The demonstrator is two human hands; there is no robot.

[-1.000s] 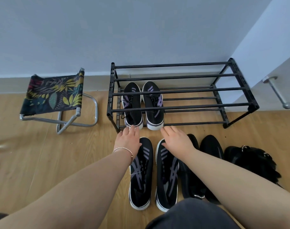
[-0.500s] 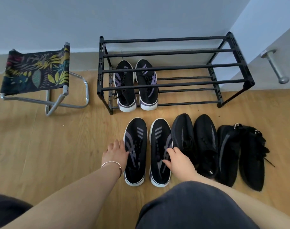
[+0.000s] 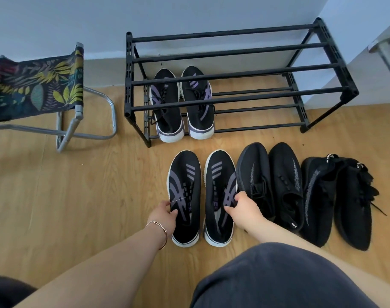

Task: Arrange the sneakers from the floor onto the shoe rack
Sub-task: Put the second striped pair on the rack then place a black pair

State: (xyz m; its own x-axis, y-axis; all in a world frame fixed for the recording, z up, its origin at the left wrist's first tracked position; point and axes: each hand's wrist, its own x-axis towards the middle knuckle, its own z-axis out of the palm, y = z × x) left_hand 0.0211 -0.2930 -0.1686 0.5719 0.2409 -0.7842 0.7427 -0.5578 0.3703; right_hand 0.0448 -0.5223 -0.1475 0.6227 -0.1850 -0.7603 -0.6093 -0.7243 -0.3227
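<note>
A black two-tier shoe rack [image 3: 238, 74] stands against the wall. One pair of black sneakers with purple stripes [image 3: 181, 105] rests on its lower tier at the left. On the floor in front lies a second black-and-purple pair. My left hand [image 3: 164, 216] grips the collar of the left sneaker [image 3: 185, 187]. My right hand [image 3: 244, 211] grips the collar of the right sneaker [image 3: 220, 192]. Both shoes rest on the floor. Right of them lie a plain black knit pair [image 3: 271, 181] and a black laced pair [image 3: 338, 196].
A folding stool [image 3: 37, 87] with a leaf-print seat stands left of the rack. A metal door handle [image 3: 385, 56] juts out at the far right. Wooden floor spreads to the left of the shoes. My dark-clothed knee [image 3: 278, 278] fills the bottom right.
Both hands drew back from the rack's front edge to the floor pair and closed on the shoe collars. The view shifted back, showing more floor and the black pairs.
</note>
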